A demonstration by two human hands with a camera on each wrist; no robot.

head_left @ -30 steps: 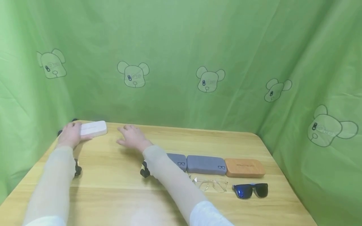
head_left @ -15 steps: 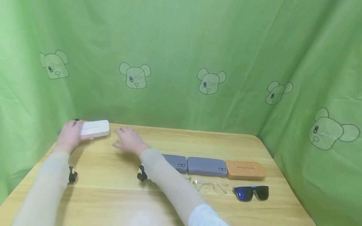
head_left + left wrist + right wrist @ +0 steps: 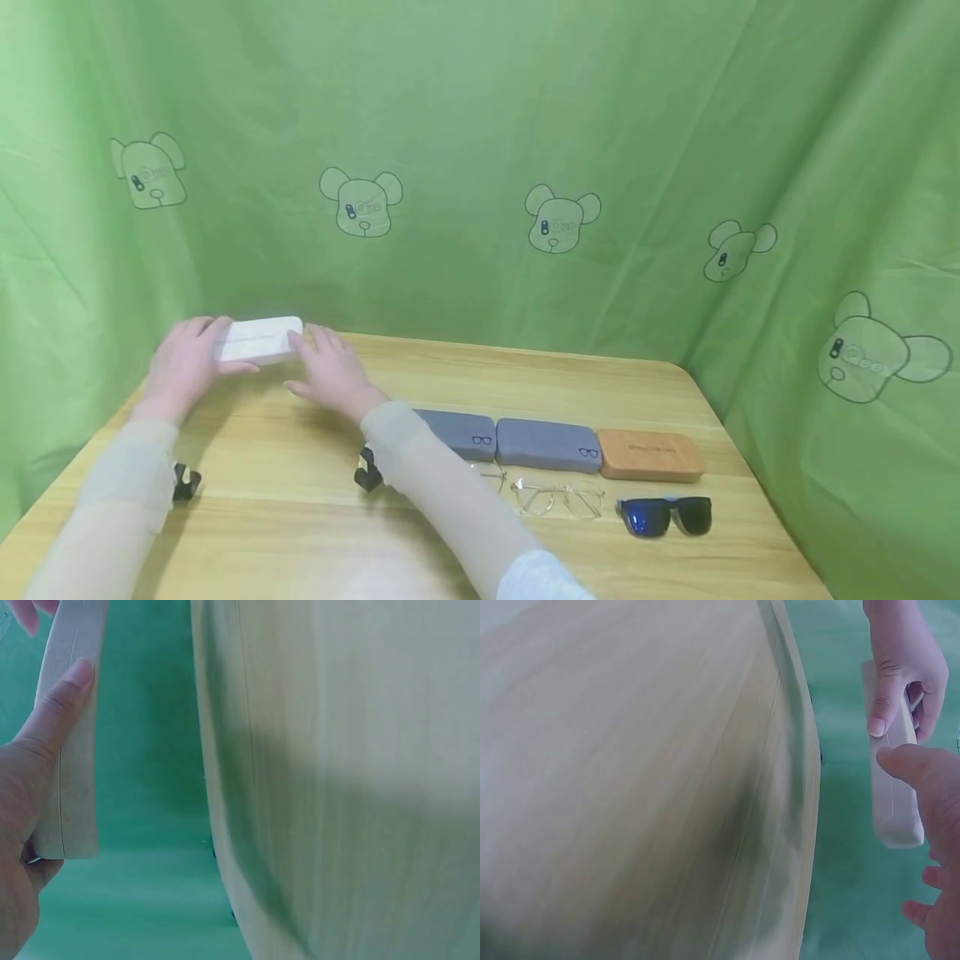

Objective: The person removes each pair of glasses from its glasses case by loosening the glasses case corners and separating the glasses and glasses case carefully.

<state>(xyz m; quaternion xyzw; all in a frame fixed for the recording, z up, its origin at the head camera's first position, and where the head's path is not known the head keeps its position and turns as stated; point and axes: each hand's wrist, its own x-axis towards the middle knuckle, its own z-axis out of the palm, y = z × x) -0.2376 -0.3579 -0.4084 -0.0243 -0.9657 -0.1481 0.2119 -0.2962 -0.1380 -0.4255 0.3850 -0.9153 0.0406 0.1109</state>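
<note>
A white glasses case (image 3: 258,339) is held up above the far left of the table by my left hand (image 3: 182,360), which grips its left end. In the left wrist view, the left thumb (image 3: 64,705) lies along the side of the closed case (image 3: 79,772), over its seam. My right hand (image 3: 332,367) is at the right end of the case, its fingers spread. From the right wrist view, the right thumb (image 3: 911,763) overlaps the case (image 3: 895,810); whether it touches is unclear.
Two grey glasses cases (image 3: 547,444) (image 3: 453,432) and an orange one (image 3: 651,456) form a row on the table (image 3: 300,517). In front lie clear-framed glasses (image 3: 558,498), another pair (image 3: 491,475) partly behind the right forearm, and dark sunglasses (image 3: 665,516). A green curtain (image 3: 450,275) surrounds the table.
The left hand has raised the white glasses case and carried it slightly to the right. My right hand has moved left, up to the case's right end.
</note>
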